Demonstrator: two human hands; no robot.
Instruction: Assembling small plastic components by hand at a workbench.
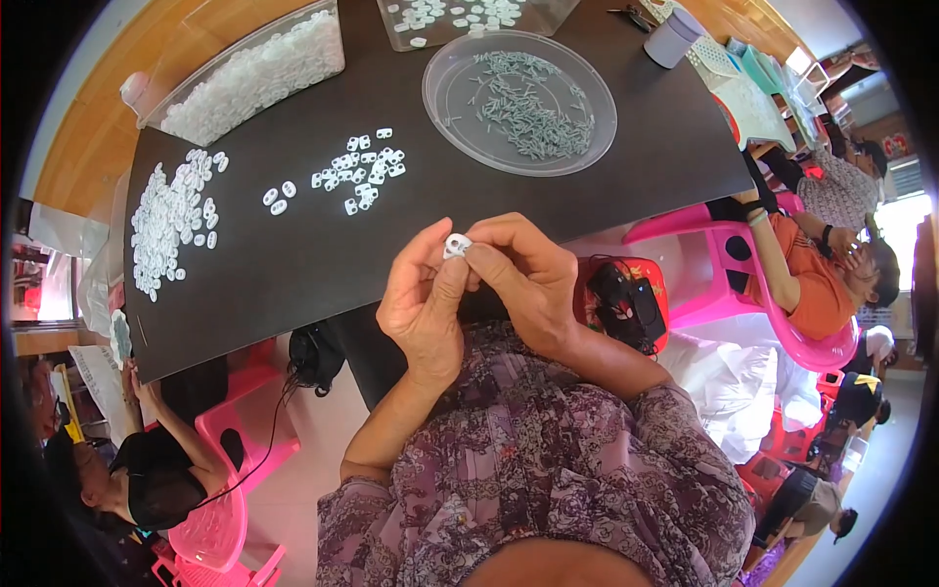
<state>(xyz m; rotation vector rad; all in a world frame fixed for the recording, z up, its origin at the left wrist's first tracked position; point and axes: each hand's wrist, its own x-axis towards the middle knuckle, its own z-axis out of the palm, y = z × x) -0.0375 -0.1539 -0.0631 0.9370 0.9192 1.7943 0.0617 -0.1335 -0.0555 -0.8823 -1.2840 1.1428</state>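
Just off the near edge of the dark table, both my hands meet at a small white plastic piece with a dark hole (457, 244). The thumb and fingers of my left hand (423, 308) pinch it from one side. My right hand (528, 279) grips its other side, thumb against it; the fingertips behind are hidden. Beyond my hands lies a loose group of small white pieces with dark holes (364, 168). Left of that group are three white oval pieces (278, 203), then a large pile of similar white ovals (161, 230).
A round clear tray (437, 122) holds many small grey pins (538, 112). Clear bins of white parts (337, 49) stand at the back, and a lidded grey jar (673, 41) is back right. People sit on pink chairs (709, 269) at both sides; a red tray (650, 279) holds black items.
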